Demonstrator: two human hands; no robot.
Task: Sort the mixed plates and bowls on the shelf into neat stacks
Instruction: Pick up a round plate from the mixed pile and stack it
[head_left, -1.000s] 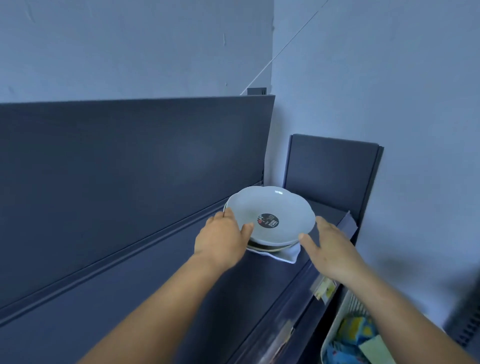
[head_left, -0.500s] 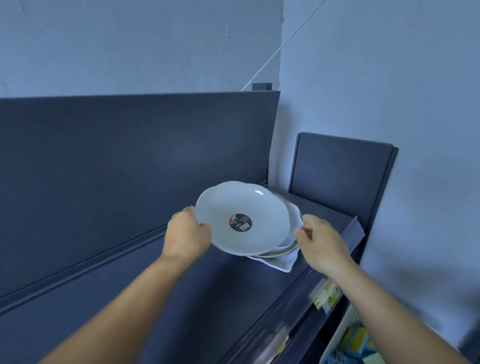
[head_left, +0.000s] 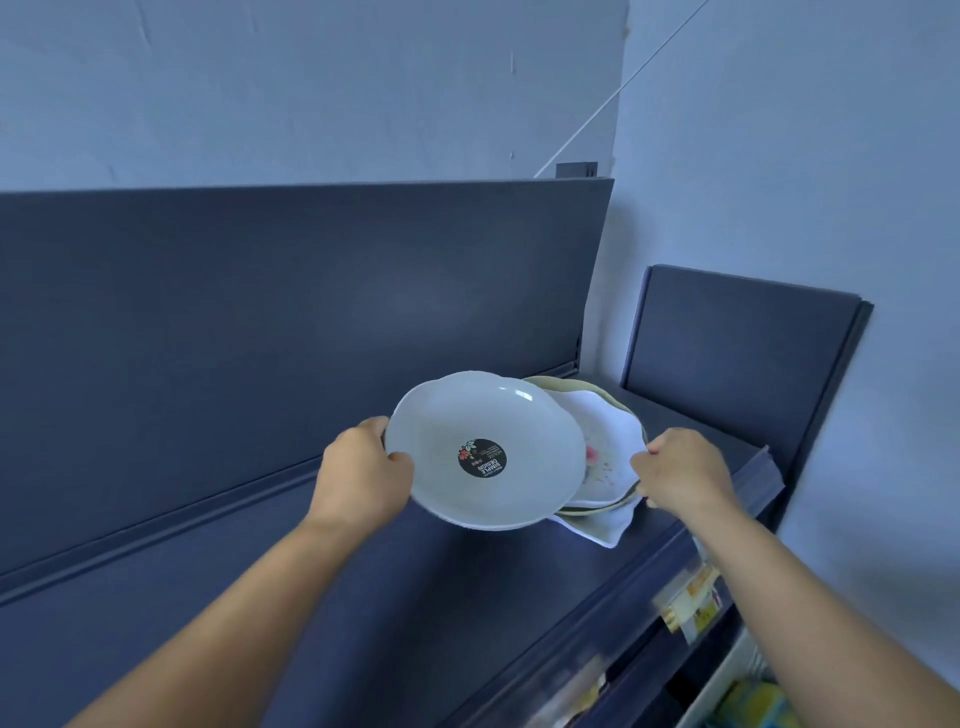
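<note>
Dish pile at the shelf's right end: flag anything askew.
The pile is uneven: a white wavy-edged square plate sits crooked on a cream round dish, and another white corner juts out underneath. Mixed shapes, not nested.

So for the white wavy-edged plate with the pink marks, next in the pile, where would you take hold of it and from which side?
Probably by its right rim, coming from the right. The wavy-edged plate is half covered on its left by the white bowl that the left hand holds by its rim. Its right edge is exposed, overhanging the shelf side of the pile, where the right hand already pinches an edge.
</note>
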